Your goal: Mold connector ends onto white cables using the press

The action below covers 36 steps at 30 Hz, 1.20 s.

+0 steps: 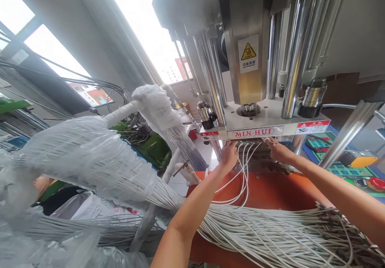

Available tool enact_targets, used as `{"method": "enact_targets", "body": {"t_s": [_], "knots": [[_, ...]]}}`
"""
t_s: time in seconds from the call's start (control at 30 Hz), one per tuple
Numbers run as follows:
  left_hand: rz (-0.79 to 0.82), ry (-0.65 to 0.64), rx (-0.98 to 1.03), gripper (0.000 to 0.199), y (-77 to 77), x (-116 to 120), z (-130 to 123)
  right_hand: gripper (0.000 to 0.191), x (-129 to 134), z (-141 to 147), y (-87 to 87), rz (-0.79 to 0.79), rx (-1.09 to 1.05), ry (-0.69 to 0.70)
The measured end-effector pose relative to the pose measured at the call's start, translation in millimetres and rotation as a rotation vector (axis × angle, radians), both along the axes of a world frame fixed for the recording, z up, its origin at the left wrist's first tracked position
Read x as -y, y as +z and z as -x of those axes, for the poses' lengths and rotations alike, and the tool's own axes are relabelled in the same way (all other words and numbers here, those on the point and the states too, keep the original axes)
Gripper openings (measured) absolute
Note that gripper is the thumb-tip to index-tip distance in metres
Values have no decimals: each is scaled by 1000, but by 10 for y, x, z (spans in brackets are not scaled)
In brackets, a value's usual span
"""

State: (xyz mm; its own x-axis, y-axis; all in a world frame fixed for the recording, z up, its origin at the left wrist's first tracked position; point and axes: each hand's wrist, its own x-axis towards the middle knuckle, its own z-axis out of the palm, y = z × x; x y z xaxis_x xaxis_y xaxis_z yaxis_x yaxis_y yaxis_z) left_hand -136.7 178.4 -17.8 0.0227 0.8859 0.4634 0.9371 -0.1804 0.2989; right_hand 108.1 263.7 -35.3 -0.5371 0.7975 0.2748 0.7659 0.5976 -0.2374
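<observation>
My left hand (229, 154) reaches under the front plate of a press (255, 133) marked MIN-HUI. Its fingers stretch forward at the left end of a dark metal mold (259, 152), beside several white cables (246, 169). On the mold's other side is my right hand (278, 151), fingers extended toward the gap just below the plate. The cables run out between my hands and hang down toward the orange table (270, 189). Both sets of fingertips are partly hidden in the gap, and I see nothing gripped in either hand.
A thick bundle of white cables (255, 228) lies across the table front. Plastic-wrapped cable bundles (99, 159) hang on a rack at left. Chrome columns (212, 75) flank the press's central cylinder (248, 27), which bears a high-temperature label. A red button (377, 183) sits at right.
</observation>
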Motion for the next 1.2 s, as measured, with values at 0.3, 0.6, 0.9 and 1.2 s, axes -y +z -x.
{"method": "enact_targets", "body": {"t_s": [0.3, 0.6, 0.9, 1.2], "knots": [[76, -61, -291, 33, 11, -109, -104, 74, 206, -116, -175, 6, 62, -67], [143, -201, -395, 35, 24, -244, 36, 68, 142, -186, -113, 61, 74, -33], [135, -214, -335, 40, 11, -230, 79, 85, 101, -195, -234, 60, -127, -15], [176, -173, -240, 37, 192, -134, -69, 76, 1136, -727, 155, 134, -327, 105]]}}
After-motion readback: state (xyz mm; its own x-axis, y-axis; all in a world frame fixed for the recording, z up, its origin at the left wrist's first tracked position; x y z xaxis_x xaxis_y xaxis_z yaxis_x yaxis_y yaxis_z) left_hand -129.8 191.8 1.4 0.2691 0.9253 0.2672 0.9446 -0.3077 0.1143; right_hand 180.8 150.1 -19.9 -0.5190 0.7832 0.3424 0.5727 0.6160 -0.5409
